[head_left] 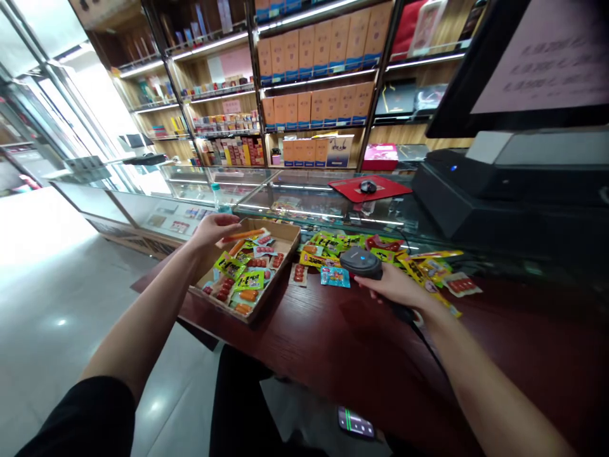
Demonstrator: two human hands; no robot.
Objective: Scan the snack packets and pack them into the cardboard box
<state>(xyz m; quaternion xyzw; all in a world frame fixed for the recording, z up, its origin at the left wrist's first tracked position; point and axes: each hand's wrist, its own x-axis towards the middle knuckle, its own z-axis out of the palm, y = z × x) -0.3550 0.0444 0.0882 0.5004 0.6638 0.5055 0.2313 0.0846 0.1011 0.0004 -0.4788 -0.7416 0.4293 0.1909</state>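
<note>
Gripping scanner (360, 260) in R hand (397, 284), beside loose packs (328, 242), aim level, and pinching orange snack stick (245, 234) in L hand (212, 230), over box (284, 237) just below, hold lightly w/o bending

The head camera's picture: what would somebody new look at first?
Probably the bright snack packets scattered on the dark red table, beside the cardboard tray. Then maybe the dark scanner in the right hand. Rows of orange boxes line shelves behind.
</note>
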